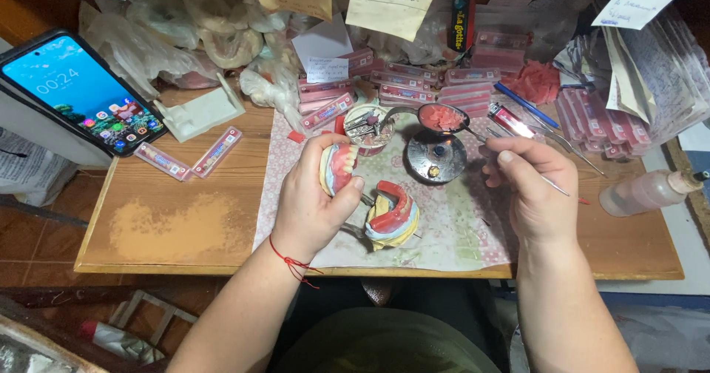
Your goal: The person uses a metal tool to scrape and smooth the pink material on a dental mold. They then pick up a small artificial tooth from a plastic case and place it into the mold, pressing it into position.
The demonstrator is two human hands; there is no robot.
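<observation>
On the worktop (185, 225), the left hand (314, 206) is gripping a toothed wax denture (339, 167); the right hand (534, 184) is pinching a thin metal instrument (556, 187). Wax-up looks partly finished; the second model (390, 214) is waiting.

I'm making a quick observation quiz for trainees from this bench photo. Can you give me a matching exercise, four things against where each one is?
Things:
1. denture model
2. thin metal tool
3. smartphone
4. squeeze bottle

Places:
A. lying at the far right of the wooden table
B. propped up at the far left
C. held in the left hand
D. held in the right hand

Pairs: 1-C, 2-D, 3-B, 4-A
</observation>
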